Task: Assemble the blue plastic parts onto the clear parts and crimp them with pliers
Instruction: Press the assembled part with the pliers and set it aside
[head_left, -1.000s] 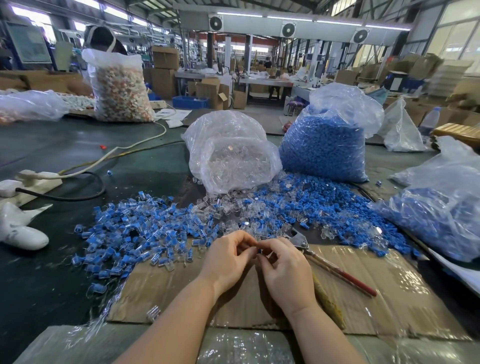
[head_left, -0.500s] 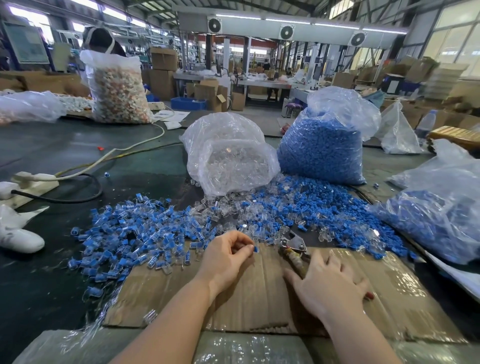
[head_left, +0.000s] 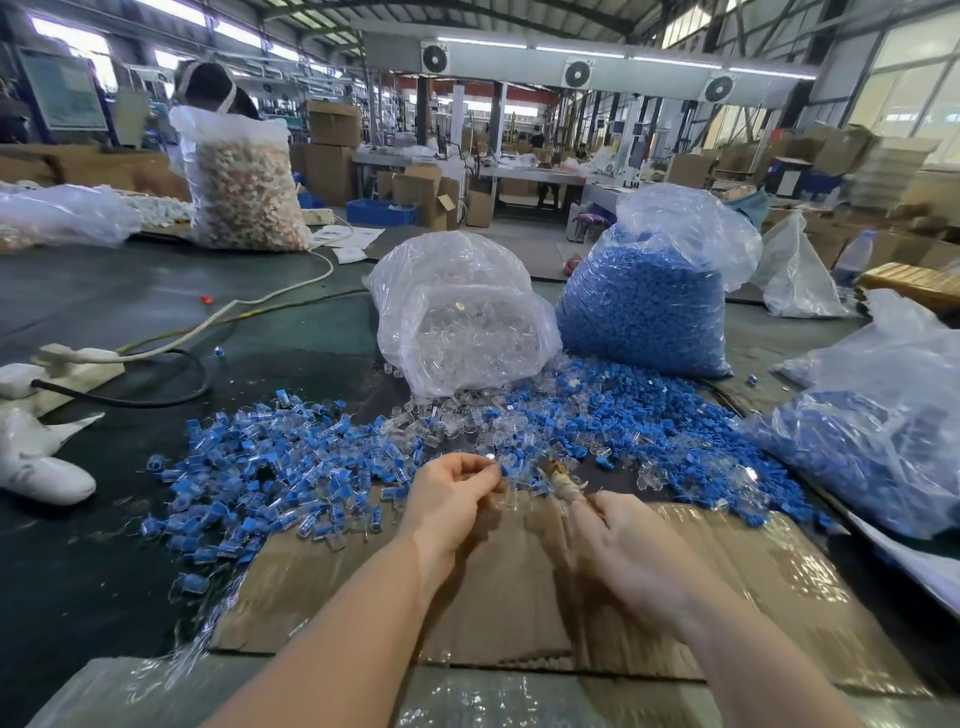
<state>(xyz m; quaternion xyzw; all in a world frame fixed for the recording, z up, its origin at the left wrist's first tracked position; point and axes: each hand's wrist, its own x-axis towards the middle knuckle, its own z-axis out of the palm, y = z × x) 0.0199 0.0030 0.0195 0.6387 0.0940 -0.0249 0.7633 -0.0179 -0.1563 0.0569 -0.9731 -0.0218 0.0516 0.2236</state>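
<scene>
Left hand (head_left: 451, 493): fingers pinch a small clear plastic part (head_left: 503, 498). Right hand (head_left: 631, 551): fingers wrapped round tape-bound pliers (head_left: 558, 475) above the cardboard-covered counter (head_left: 779, 597).

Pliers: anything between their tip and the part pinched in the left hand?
Nothing visible. The pliers in the right hand point toward the part held by the left hand; only a bare gap over the cardboard separates them.

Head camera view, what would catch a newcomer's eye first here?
Probably the spread of small blue and clear parts across the dark table, fed by a bag of blue parts and a bag of clear parts behind it. Nearer, over the cardboard sheet, the left hand pinches a small part while the right hand grips the pliers.
</scene>
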